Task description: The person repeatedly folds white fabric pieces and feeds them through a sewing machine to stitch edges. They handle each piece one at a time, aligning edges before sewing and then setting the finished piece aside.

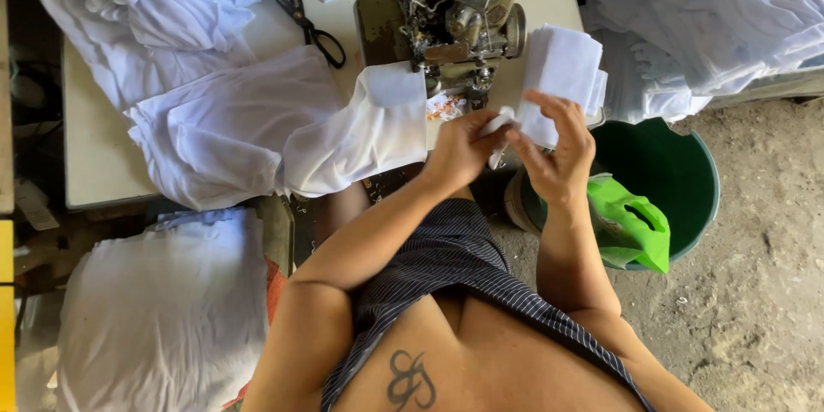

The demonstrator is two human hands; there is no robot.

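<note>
My left hand (459, 150) and my right hand (558, 150) are raised together in front of the sewing machine (446, 21). Both pinch a small folded piece of white cloth (562, 73), the left at its lower left corner and the right along its lower edge. The cloth stands just right of the machine's needle area. A white garment (283, 129) lies spread on the table (94, 146) to the left of the machine, one sleeve reaching under the machine head.
Black scissors (313, 17) lie on the table behind the garment. White cloth is heaped at top left (172, 0) and top right (712, 17), and stacked low left (163, 309). A green bucket (687, 172) with a green bag (631, 223) stands on the dirt floor at right.
</note>
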